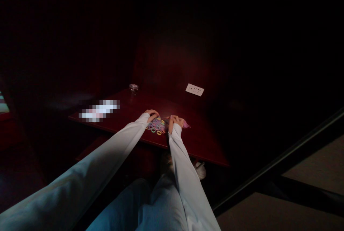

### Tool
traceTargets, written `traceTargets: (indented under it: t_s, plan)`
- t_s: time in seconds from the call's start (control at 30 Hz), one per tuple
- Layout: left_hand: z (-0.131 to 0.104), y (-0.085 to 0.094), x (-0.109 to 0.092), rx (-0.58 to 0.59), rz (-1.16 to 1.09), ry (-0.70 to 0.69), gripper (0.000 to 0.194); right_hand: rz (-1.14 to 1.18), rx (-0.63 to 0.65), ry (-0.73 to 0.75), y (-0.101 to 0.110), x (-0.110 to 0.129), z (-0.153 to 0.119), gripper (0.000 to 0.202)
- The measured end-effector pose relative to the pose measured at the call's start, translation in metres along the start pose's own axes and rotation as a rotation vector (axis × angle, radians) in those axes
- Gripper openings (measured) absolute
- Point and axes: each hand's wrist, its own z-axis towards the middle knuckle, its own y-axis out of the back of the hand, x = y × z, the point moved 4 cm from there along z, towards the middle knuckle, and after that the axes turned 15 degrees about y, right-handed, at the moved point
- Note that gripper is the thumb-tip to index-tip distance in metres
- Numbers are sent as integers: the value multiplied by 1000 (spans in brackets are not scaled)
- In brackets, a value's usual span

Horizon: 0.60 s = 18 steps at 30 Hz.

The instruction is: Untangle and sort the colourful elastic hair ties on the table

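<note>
A loose pile of small coloured rings that look like hair ties lies near the front edge of the dark red table. Purple ones fill most of it, with some yellow and green. My left hand reaches over the pile's far left side, its fingers stretched out and touching or just above the rings. At the pile's right side, my right hand has its fingers bent together; whatever is between them is too small to make out. Pink strands or bands show beside its outer edge.
A small clear jar with a lid stands at the back left of the table. Blurred-out white sheet or packet lies at the left end. A white socket plate is on the dark wall behind. Below the table, a white shoe shows.
</note>
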Motion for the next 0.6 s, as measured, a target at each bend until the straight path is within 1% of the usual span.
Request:
traceTargets:
  t_s: [0.07, 0.13, 0.2, 0.23, 0.3, 0.43, 0.6]
  plan:
    - [1, 2, -2, -1, -24, -12, 22, -26, 54, 83, -1, 7, -1, 34]
    - [2, 3, -2, -29, -61, -10, 22, -35, 146, 226, -5, 16, -4, 24]
    - [3, 4, 0, -64, -89, 6, 22, -39, 235, 336, -11, 21, -7, 25]
    - [4, 3, 1, -70, -89, 11, 22, -44, 263, 358, -13, 22, -8, 27]
    - [4, -1, 3, -58, -59, 0, 21, -62, 273, 342, -15, 19, -8, 28]
    - [3, -9, 6, -46, 50, -37, 18, -76, 209, 238, -12, 12, -6, 20]
    - [3, -6, 5, -41, 67, -34, 17, -57, 131, 88, -10, 3, -2, 20]
